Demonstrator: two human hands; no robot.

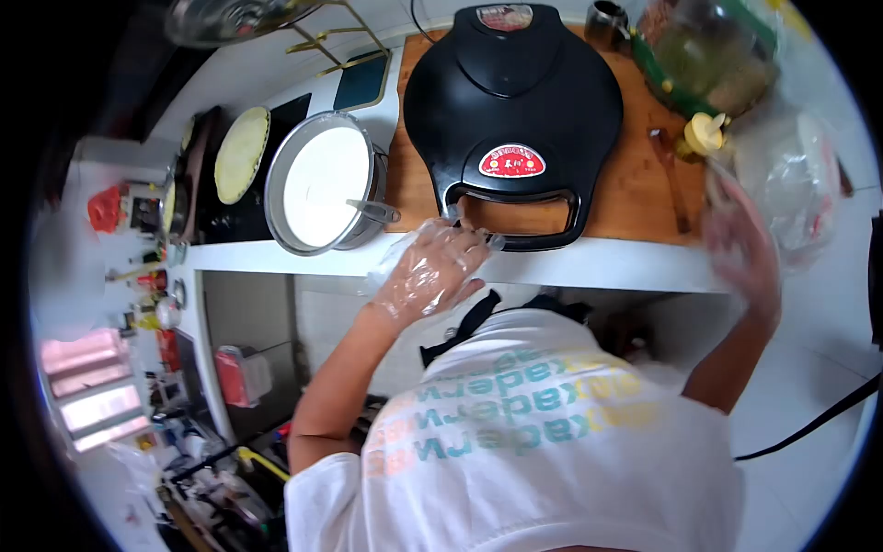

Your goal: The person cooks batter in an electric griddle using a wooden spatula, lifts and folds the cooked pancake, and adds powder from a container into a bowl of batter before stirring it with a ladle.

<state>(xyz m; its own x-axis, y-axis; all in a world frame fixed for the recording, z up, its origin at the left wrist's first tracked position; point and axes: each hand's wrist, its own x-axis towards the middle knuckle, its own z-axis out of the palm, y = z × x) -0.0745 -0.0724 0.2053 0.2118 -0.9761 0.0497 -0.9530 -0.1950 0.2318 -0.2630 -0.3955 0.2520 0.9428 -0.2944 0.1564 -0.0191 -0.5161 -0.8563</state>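
A black electric griddle (515,101) with a red label sits closed on a wooden board. My left hand (432,267), in a clear plastic glove, is at the left front of its handle (529,244), fingers stretched and apart, holding nothing visible. Whether the fingertips touch the handle cannot be made out. Left of the griddle stands a metal pot (317,184) of white liquid, a ladle handle (372,211) over its rim. My right hand (740,244) is smeared by motion at the right counter edge, below a yellow-capped bottle (705,134); its fingers are unclear.
A flat round pancake (242,155) lies at the left. A brown wooden stick (671,179) rests on the board (635,207). Clear plastic bags (791,184), a green-rimmed container (708,55) and a metal cup (607,25) stand at the right. A wire rack (340,39) is behind the pot.
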